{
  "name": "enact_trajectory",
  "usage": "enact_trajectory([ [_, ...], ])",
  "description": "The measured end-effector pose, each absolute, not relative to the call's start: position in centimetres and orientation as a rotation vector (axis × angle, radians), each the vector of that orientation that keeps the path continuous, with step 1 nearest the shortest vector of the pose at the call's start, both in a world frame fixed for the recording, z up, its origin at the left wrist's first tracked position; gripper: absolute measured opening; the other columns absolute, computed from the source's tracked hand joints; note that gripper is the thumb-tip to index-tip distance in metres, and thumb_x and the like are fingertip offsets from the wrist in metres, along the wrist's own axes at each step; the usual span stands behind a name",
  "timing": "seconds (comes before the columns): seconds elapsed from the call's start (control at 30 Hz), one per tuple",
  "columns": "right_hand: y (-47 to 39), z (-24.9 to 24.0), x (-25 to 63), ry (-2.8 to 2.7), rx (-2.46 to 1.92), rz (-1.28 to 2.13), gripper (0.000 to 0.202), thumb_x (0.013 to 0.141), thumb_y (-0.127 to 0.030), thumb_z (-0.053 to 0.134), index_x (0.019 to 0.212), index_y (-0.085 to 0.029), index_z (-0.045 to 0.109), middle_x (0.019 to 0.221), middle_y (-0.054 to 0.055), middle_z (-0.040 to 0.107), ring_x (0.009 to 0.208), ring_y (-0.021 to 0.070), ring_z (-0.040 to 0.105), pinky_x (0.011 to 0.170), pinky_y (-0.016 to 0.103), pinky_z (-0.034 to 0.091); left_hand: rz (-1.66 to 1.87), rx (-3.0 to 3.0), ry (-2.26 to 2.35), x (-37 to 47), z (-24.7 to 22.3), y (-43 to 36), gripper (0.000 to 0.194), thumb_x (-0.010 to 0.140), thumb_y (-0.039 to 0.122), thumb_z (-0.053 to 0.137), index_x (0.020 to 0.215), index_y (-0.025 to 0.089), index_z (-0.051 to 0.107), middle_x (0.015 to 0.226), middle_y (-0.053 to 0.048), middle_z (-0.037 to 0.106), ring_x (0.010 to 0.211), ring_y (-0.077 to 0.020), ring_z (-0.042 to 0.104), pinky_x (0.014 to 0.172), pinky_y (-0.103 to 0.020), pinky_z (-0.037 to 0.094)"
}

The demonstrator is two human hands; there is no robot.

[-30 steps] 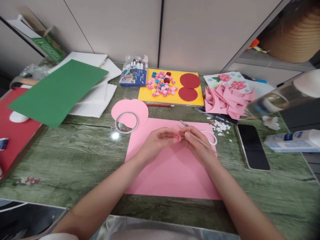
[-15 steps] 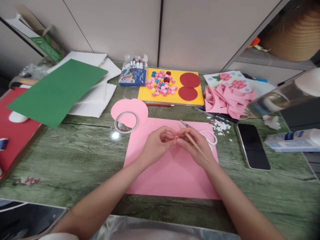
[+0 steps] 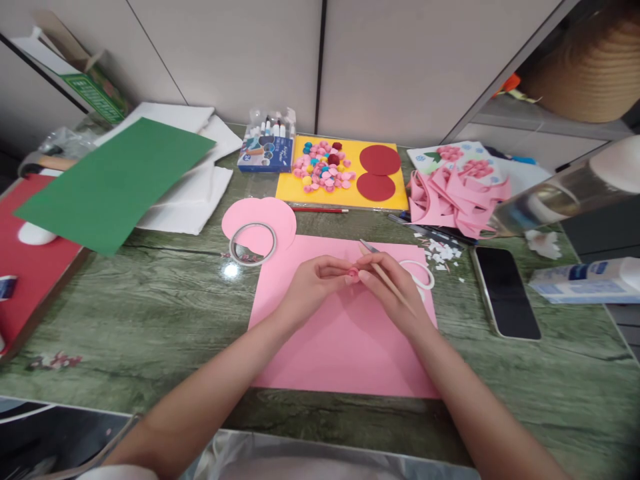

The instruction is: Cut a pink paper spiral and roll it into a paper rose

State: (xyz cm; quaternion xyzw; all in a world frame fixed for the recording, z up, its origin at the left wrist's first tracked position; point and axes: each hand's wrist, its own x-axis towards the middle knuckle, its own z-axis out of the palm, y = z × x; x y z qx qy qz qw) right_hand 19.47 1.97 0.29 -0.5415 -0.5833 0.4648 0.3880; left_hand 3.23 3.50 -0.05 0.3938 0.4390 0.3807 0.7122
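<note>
Between the fingertips of both hands is a small pink paper coil (image 3: 353, 274), pinched from either side. My left hand (image 3: 320, 283) is closed on its left edge. My right hand (image 3: 393, 290) pinches the other edge and also keeps a thin wooden stick (image 3: 393, 283) tucked across its fingers. Below the hands lies a sheet of pink paper (image 3: 345, 353). White-handled scissors (image 3: 424, 275) rest partly behind my right hand, with the blade tip showing above it.
Pink paper circles (image 3: 260, 217) and a tape roll (image 3: 253, 245) lie left. Behind are small coloured paper pieces (image 3: 325, 167) on yellow paper (image 3: 320, 199) and a marker box (image 3: 267, 150). Pink paper scraps (image 3: 455, 200), a phone (image 3: 507, 293) and a bottle (image 3: 590, 280) stand right.
My fingers have shifted slightly around the pink coil, and more of it shows now. The left fingers have straightened and come closer together. The other things have stayed put.
</note>
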Motion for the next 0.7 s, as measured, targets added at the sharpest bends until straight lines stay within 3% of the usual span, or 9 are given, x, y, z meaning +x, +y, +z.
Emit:
enact_trajectory([
  [0.17, 2.1, 0.2, 19.7, -1.49, -1.398, 1.159, 0.015, 0.086, -0.036, 0.052, 0.094, -0.025, 0.056, 0.088, 0.002, 0.061, 0.082, 0.0188, 0.059, 0.073, 0.032, 0.048, 0.847, 0.796, 0.864, 3.1, -0.8, 3.6, 0.029, 0.065, 0.025, 0.073, 0.09, 0.013, 0.065, 0.092, -0.006, 0.069, 0.087, -0.0147, 0.062, 0.088, -0.032, 0.044],
  [0.37, 1.9, -0.1, 19.5, -1.336, -1.335, 1.308, 0.019, 0.084, -0.041, 0.053, 0.094, -0.026, 0.055, 0.097, 0.005, 0.064, 0.092, 0.0218, 0.061, 0.081, 0.037, 0.05, 0.897, 0.85, 0.92, 2.9, -0.8, 3.6, 0.025, 0.066, 0.025, 0.072, 0.087, 0.015, 0.063, 0.085, -0.003, 0.067, 0.08, -0.0131, 0.062, 0.082, -0.031, 0.045],
  [0.7, 1.9, 0.3, 19.6, -1.39, -1.38, 1.261, 0.016, 0.085, -0.037, 0.053, 0.095, -0.025, 0.054, 0.094, 0.003, 0.065, 0.087, 0.0205, 0.062, 0.078, 0.034, 0.049, 0.905, 1.129, 0.913, 3.1, 1.1, 2.9, 0.026, 0.068, 0.016, 0.069, 0.09, 0.017, 0.056, 0.08, -0.002, 0.066, 0.077, -0.0131, 0.063, 0.077, -0.028, 0.048],
])
